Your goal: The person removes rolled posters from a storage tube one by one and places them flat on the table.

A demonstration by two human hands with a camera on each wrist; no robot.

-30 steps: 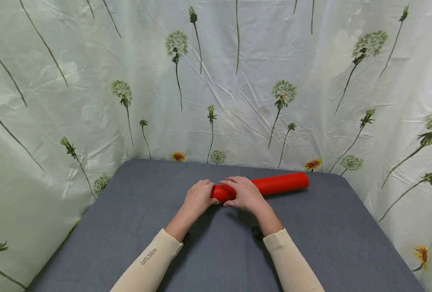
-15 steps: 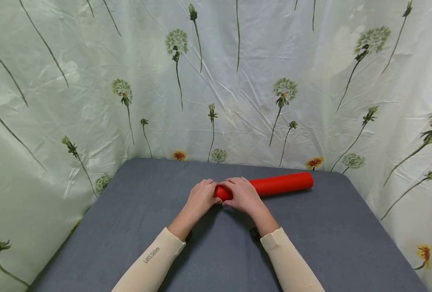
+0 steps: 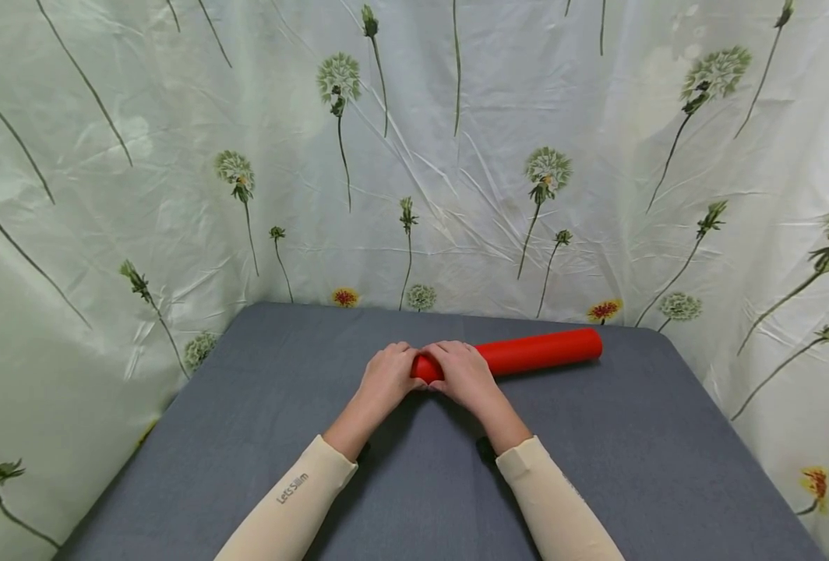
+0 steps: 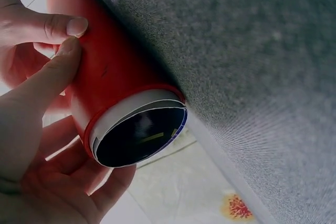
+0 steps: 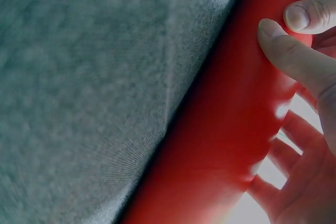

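plainly, a long smooth red cylinder (image 3: 542,351) lies aslant on the grey fabric-covered desk (image 3: 246,421), near its far edge. left hand (image 3: 389,372): grip curled round the cylinder's left end. right hand (image 3: 462,375): grip curled round it farther along, just beside the left. cream sleeves (image 3: 284,502) on both forearms. behind, a pale plant-printed curtain (image 3: 456,171) hangs.

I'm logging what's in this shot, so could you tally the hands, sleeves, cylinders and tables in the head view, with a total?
Left hand and right hand: 2
Left sleeve and right sleeve: 2
Red cylinder: 1
Grey table: 1
Total: 6
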